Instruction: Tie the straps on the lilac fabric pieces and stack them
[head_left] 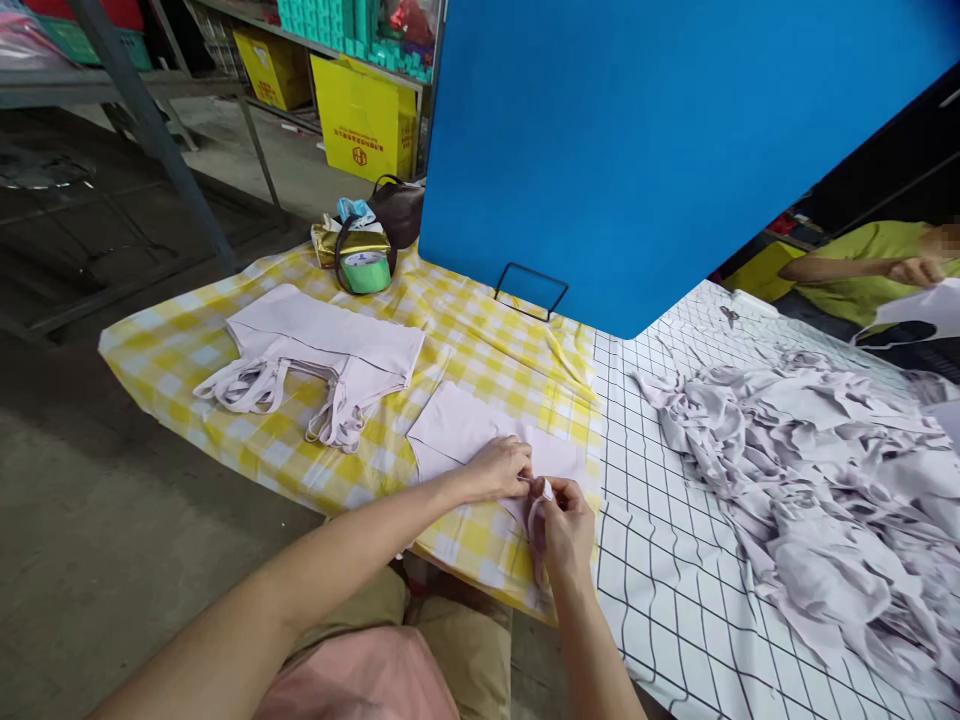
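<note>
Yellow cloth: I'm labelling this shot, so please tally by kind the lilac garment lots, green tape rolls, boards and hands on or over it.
Lilac garment lots: 2 (layers uncountable)
Green tape roll: 1
Blue board: 1
Left hand and right hand: 2
Total: 6

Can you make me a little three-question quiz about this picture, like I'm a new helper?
1. True or false: the round green tape roll is on the yellow-and-white checked cloth.
2. What are the left hand and right hand both touching?
a) the big flat blue board
b) a pale lilac fabric garment
c) a yellow cardboard box
3. Fill in: the big crumpled lilac fabric heap lies on a white cloth with ____ grid lines.

Key: 1 true; 2 b; 3 black.
</note>
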